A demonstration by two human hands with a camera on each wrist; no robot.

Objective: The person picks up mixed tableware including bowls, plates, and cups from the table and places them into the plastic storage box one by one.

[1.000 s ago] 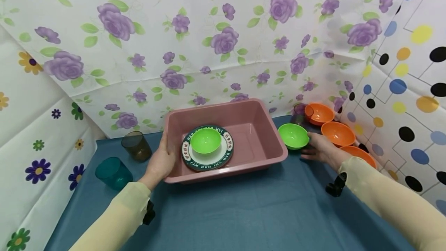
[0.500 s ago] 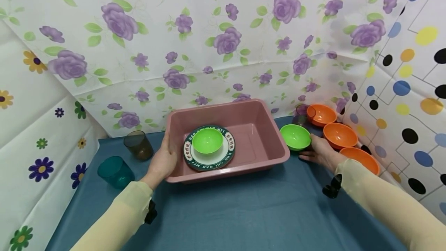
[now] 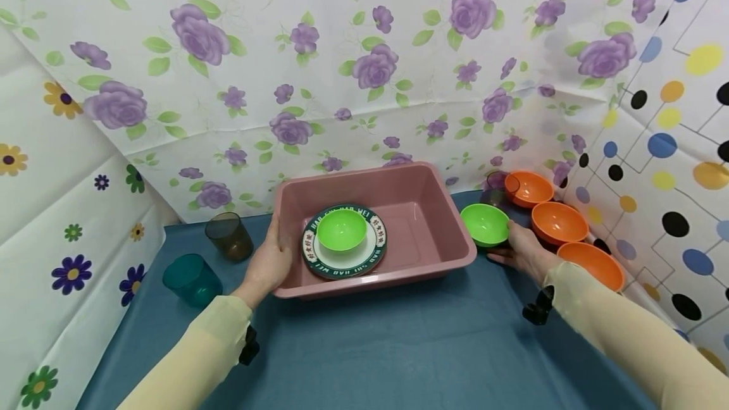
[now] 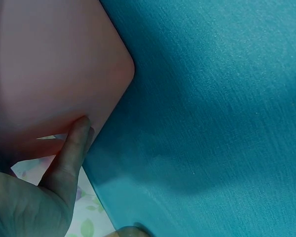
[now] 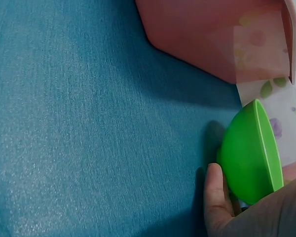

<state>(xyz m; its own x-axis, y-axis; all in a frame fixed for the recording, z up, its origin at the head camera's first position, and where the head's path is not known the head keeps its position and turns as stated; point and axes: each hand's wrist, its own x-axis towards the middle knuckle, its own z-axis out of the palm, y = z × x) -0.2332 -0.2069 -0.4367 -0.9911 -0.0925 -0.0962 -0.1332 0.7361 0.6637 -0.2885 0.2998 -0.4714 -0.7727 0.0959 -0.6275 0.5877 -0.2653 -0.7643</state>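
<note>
A pink plastic tub [image 3: 424, 207] stands on the blue cloth. Inside it lies a white plate with a green rim [image 3: 373, 252], and a green bowl [image 3: 342, 229] sits on the plate. My left hand [image 3: 267, 264] grips the tub's left rim. In the left wrist view one finger of the left hand [image 4: 34, 197] presses on the tub's wall [image 4: 49, 59]. Just right of the tub stands a second green bowl [image 3: 485, 223], and my right hand [image 3: 521, 248] cups its right side. The right wrist view shows my right hand [image 5: 246, 217] against the second green bowl [image 5: 246, 158], with the thumb at its base, near the tub [image 5: 212, 34].
Three orange bowls [image 3: 559, 221] stand in a row along the right wall, with a dark tumbler [image 3: 497, 185] behind the second green bowl. A brown cup [image 3: 229, 236] and a teal cup [image 3: 191, 280] stand left of the tub. Patterned sheets wall in the table.
Both hands keep their places on the tub and the bowl. Only the view has shifted slightly.
</note>
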